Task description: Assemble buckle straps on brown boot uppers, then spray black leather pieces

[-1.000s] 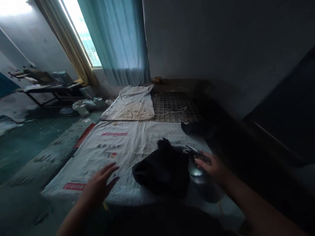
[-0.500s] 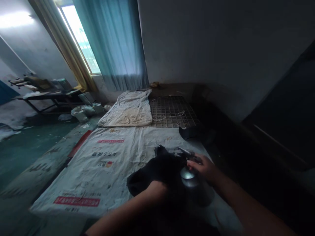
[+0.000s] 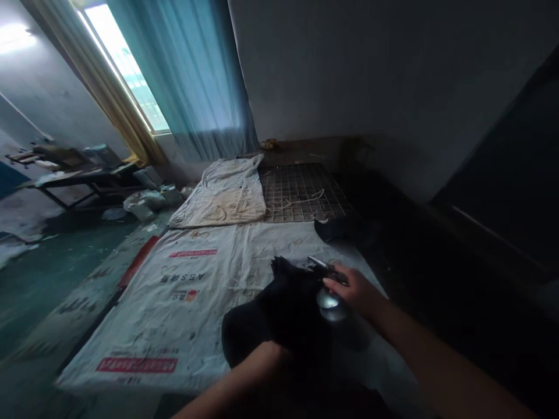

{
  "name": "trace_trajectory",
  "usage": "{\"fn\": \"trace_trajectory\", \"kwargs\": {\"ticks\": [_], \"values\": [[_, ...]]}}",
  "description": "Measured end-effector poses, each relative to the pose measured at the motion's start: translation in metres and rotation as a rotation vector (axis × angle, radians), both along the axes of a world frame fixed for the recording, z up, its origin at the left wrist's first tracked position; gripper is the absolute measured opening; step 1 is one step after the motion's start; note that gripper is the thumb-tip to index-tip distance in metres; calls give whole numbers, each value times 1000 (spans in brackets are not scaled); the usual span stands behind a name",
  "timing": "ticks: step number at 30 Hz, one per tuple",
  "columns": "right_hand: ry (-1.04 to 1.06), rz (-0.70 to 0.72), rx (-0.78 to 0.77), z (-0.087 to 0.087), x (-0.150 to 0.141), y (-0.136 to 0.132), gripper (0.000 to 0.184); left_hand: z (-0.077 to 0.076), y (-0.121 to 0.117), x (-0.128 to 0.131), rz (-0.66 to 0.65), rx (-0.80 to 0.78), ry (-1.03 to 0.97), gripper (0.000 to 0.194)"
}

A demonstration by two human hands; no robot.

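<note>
Black cloth (image 3: 292, 302) bunches at lower centre, seemingly mid-work; right hand (image 3: 356, 291) clamps a spray gun (image 3: 320, 264); left hand (image 3: 271, 352) has fingers hidden, grip unclear.

The cup (image 3: 331, 307) right of lower centre looks of smooth, glossy metal. The black bundle (image 3: 294, 305) seems matt cloth; the white sheet (image 3: 201, 326), wrinkled woven plastic.

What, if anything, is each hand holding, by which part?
Right hand: the spray gun, by its handle, above the metal cup. Left hand: mostly hidden at the black cloth; its hold can't be told.
</note>
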State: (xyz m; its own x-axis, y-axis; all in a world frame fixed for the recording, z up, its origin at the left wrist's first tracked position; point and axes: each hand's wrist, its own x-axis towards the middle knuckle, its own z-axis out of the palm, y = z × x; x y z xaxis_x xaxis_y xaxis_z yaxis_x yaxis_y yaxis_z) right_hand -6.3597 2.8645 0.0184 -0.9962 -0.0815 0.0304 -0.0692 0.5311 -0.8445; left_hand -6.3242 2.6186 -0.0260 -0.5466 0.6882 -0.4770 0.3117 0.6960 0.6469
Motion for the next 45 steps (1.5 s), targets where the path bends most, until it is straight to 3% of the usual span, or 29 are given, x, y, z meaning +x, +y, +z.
{"fn": "trace_trajectory", "kwargs": {"ticks": [5,11,13,17,21,24,27,30,33,38,45], "values": [[20,49,-83,1,3,-2,17,3,6,-2,-158,-9,149,16],[-102,69,-99,-4,43,15,18,-3,11,-16,-266,53,375,14],[-103,-24,-146,-13,64,26,26,3,13,-24,-220,60,349,12],[-106,-315,-260,-36,114,48,45,18,21,-42,-97,-90,231,15],[-119,-534,-292,-39,155,54,50,17,28,-58,-209,-64,89,18],[-99,-535,-268,-29,172,49,47,8,31,-65,-281,-94,22,11],[-68,-520,-311,-25,183,42,42,3,34,-60,-330,-131,135,13],[-27,-571,-351,-34,192,36,35,1,40,-45,-529,-116,269,13],[13,-601,-378,-42,195,26,34,-3,49,-32,-677,-235,314,10],[79,-551,-432,-39,181,6,35,-11,54,-41,-537,-321,257,17],[155,-505,-432,-32,156,-18,39,-9,40,-51,-473,-239,165,16]]}}
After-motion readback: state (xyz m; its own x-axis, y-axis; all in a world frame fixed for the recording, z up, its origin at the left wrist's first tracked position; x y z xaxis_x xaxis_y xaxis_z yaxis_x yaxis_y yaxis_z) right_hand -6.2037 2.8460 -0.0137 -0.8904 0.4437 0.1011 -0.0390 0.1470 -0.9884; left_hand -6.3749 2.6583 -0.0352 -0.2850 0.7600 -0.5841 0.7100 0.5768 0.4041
